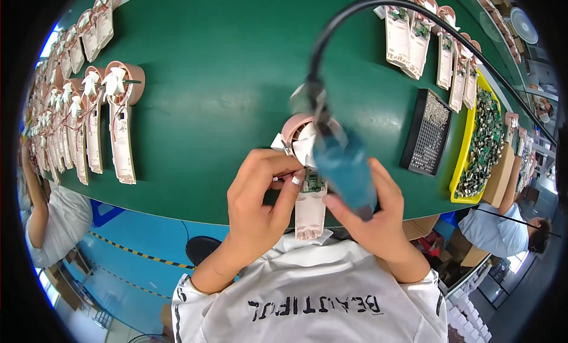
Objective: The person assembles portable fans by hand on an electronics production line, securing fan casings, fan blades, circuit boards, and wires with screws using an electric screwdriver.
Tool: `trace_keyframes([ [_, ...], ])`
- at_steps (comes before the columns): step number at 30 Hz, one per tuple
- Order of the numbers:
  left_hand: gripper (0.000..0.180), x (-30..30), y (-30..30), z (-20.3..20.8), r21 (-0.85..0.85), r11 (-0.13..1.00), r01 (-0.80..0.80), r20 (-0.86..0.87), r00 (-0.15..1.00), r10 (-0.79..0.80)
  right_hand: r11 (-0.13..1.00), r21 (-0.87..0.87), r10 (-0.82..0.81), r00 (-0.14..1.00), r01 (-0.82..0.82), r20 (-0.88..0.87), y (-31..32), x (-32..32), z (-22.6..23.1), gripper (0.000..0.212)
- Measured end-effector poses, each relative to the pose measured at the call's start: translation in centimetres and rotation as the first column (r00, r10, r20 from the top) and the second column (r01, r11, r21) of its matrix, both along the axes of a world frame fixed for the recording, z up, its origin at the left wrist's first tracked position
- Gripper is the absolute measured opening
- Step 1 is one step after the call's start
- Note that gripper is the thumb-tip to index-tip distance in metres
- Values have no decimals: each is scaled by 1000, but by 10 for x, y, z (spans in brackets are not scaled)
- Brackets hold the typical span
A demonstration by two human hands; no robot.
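My left hand [260, 192] pinches the side of a pink handheld fan body [310, 213], which lies open on the green table [225, 77] with a small green circuit board [312, 181] exposed. White fan blades sit in its round head [300, 136]. My right hand [370, 210] grips a blue electric screwdriver [346, 174], blurred, held over the fan near the board. A thick black cable [378, 9] rises from the screwdriver and arcs to the right.
Rows of open pink fans lie at the left [121, 121] and back right [423, 38]. A black tray of screws [427, 133] and a yellow tray of green boards [482, 139] sit right. Other people work at both sides.
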State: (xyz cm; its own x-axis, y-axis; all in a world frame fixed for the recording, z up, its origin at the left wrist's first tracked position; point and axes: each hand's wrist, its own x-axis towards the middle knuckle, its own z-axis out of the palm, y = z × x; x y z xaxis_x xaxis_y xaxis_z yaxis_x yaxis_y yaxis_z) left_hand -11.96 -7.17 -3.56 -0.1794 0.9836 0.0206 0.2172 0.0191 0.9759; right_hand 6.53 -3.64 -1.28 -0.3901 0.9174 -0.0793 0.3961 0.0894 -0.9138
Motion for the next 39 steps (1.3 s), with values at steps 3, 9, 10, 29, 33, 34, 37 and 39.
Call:
trace_keyframes([
  [3,17,3,-1,2,-47,999,-17,34,999,19,977,-130,-170,985,170,8,-5,-4,-7,33],
  [9,16,8,-1,10,-101,994,-43,38,998,48,941,-250,-226,973,229,42,-2,-14,-4,29],
  [10,16,9,-2,11,-111,993,-44,40,998,49,925,-283,-261,965,252,9,-3,-16,-5,28],
  [29,22,16,-7,21,-279,957,-79,80,991,105,834,-490,-319,946,255,-51,5,-15,-6,27],
  [33,20,17,-10,20,-294,954,-56,96,992,88,843,-471,-317,947,260,-43,5,-16,-5,29],
  [34,16,17,-9,21,-299,952,-70,109,988,107,846,-471,-306,951,250,-45,6,-16,-5,30],
  [37,20,17,-10,20,-282,958,-47,105,991,80,839,-490,-287,957,236,-32,8,-16,-2,31],
  [39,22,16,-11,19,-258,966,-30,91,994,56,828,-511,-275,961,231,-11,9,-16,0,32],
])
